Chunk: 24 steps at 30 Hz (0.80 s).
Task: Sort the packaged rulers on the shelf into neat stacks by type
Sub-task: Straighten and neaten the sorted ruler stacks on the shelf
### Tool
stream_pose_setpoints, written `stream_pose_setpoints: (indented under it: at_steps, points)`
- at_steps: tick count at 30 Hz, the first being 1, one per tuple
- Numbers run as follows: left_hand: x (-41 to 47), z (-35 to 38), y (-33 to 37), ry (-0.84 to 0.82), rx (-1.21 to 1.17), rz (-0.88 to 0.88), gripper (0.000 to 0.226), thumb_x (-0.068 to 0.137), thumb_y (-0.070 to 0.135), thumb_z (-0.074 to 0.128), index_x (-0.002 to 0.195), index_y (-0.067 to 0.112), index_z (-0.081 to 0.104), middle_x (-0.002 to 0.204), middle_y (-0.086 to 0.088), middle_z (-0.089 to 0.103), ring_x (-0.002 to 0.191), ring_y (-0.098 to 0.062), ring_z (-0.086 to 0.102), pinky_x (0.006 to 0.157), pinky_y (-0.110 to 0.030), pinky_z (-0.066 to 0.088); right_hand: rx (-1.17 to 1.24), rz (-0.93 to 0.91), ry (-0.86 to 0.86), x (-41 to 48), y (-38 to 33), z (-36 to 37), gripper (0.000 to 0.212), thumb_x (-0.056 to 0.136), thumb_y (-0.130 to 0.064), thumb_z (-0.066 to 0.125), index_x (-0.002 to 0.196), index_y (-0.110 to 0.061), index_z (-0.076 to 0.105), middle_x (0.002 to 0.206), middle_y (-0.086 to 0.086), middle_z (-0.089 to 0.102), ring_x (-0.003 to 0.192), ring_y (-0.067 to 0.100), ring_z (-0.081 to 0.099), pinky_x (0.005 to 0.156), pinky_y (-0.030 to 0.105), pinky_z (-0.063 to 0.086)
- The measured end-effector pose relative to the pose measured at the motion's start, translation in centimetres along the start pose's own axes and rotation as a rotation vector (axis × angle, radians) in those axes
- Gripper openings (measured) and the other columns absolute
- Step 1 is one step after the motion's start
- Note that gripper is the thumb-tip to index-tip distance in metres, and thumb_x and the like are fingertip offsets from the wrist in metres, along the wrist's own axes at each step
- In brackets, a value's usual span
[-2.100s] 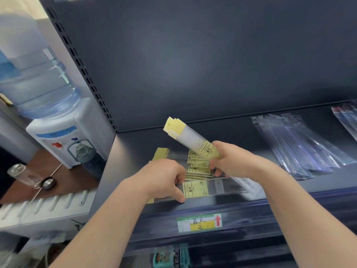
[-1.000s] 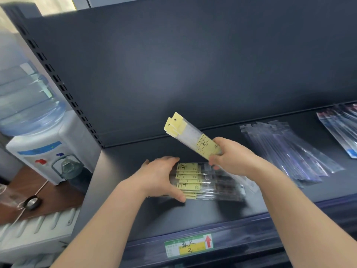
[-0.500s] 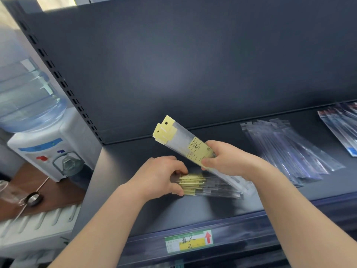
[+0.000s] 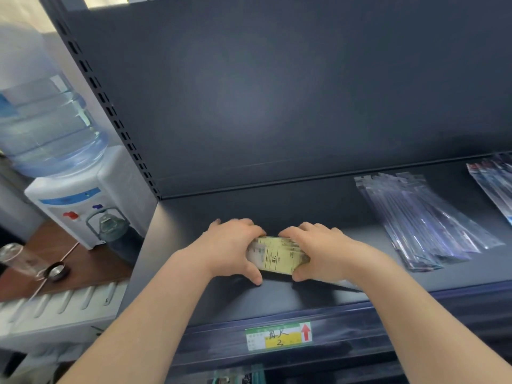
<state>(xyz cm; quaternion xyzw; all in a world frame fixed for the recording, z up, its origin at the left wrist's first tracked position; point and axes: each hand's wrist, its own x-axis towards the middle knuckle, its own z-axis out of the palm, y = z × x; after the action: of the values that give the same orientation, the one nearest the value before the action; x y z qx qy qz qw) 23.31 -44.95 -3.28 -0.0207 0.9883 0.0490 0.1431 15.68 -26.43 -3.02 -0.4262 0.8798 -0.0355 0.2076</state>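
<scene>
Near the shelf (image 4: 277, 297) front edge, left hand (image 4: 230, 249) and right hand (image 4: 321, 252) curl around the yellow-labelled ruler stack (image 4: 277, 257), squeezing its ends; uneven pressure could likely fan the slippery sleeves apart.

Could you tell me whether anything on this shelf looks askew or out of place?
Yes: right along the shelf, the clear ruler packs lie fanned out, edges splayed rather than squared. The yellow-labelled ruler stack, gripped by left hand and right hand, looks compact.
</scene>
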Motion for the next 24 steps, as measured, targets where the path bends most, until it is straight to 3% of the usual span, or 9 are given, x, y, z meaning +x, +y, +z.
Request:
stream_pose_setpoints:
  at_steps: [2, 4, 7, 11, 15, 19, 24]
  points:
    - [0.1, 0.0, -0.1, -0.017, -0.042, -0.006, 0.073, 0.063, 0.057, 0.080, 0.125, 0.033, 0.051, 0.110, 0.014, 0.053, 0.107, -0.011, 0.052, 0.094, -0.039, 0.038, -0.086, 0.041, 0.007, 0.1, -0.4, 0.2, 0.077, 0.077, -0.047, 0.071, 0.141, -0.027, 0.034, 0.126, -0.001, 0.045, 0.118, 0.023, 0.045, 0.094, 0.042, 0.037]
    - [0.1, -0.1, 0.0, -0.030, -0.046, -0.017, 0.065, 0.063, 0.057, 0.080, 0.115, 0.031, 0.051, 0.105, 0.014, 0.055, 0.102, -0.013, 0.051, 0.082, -0.036, 0.037, -0.123, 0.066, 0.006, 0.1, -0.8, 0.2, 0.071, 0.074, -0.048, 0.073, 0.133, -0.023, 0.043, 0.119, -0.001, 0.050, 0.111, 0.023, 0.051, 0.088, 0.042, 0.039]
    - [0.1, -0.2, 0.3, -0.025, 0.024, -0.016, 0.056, 0.064, 0.058, 0.077, 0.103, 0.027, 0.053, 0.099, 0.010, 0.054, 0.099, -0.015, 0.046, 0.078, -0.036, 0.037, -0.125, 0.088, -0.019, 0.0, -1.4, -0.3, 0.060, 0.071, -0.047, 0.076, 0.119, -0.020, 0.050, 0.106, -0.002, 0.056, 0.097, 0.021, 0.056, 0.078, 0.036, 0.042]
    - [-0.5, -0.6, 1.0, 0.008, 0.020, -0.009, 0.049, 0.064, 0.048, 0.080, 0.096, 0.026, 0.049, 0.090, 0.010, 0.055, 0.086, -0.015, 0.054, 0.067, -0.032, 0.042, -0.123, 0.074, -0.006, -0.4, -1.9, -0.4, 0.054, 0.069, -0.042, 0.077, 0.111, -0.021, 0.048, 0.098, -0.003, 0.055, 0.089, 0.019, 0.056, 0.068, 0.032, 0.043]
    - [-0.8, -0.6, 1.1, -0.026, -0.009, -0.043, 0.048, 0.059, 0.047, 0.082, 0.093, 0.028, 0.053, 0.089, 0.010, 0.060, 0.084, -0.015, 0.058, 0.072, -0.034, 0.053, -0.105, 0.081, 0.019, -0.8, -2.2, 0.0, 0.056, 0.070, -0.038, 0.078, 0.112, -0.019, 0.045, 0.101, -0.002, 0.058, 0.090, 0.020, 0.057, 0.069, 0.033, 0.047]
    - [-0.8, -0.8, 1.1, -0.092, -0.015, -0.041, 0.044, 0.059, 0.048, 0.081, 0.087, 0.025, 0.057, 0.087, 0.008, 0.061, 0.084, -0.016, 0.060, 0.074, -0.036, 0.055, -0.070, 0.101, -0.075, -0.8, -2.4, -0.5, 0.044, 0.069, -0.038, 0.077, 0.099, -0.016, 0.052, 0.086, -0.002, 0.056, 0.077, 0.019, 0.056, 0.058, 0.028, 0.043]
    - [-1.6, -0.6, 1.4, 0.019, 0.090, -0.034, 0.039, 0.066, 0.043, 0.076, 0.091, 0.026, 0.050, 0.085, 0.008, 0.059, 0.079, -0.016, 0.058, 0.065, -0.034, 0.050, -0.150, 0.077, 0.020, -0.7, -2.6, -0.3, 0.036, 0.073, -0.031, 0.071, 0.099, -0.021, 0.048, 0.087, -0.005, 0.056, 0.080, 0.019, 0.057, 0.059, 0.029, 0.043]
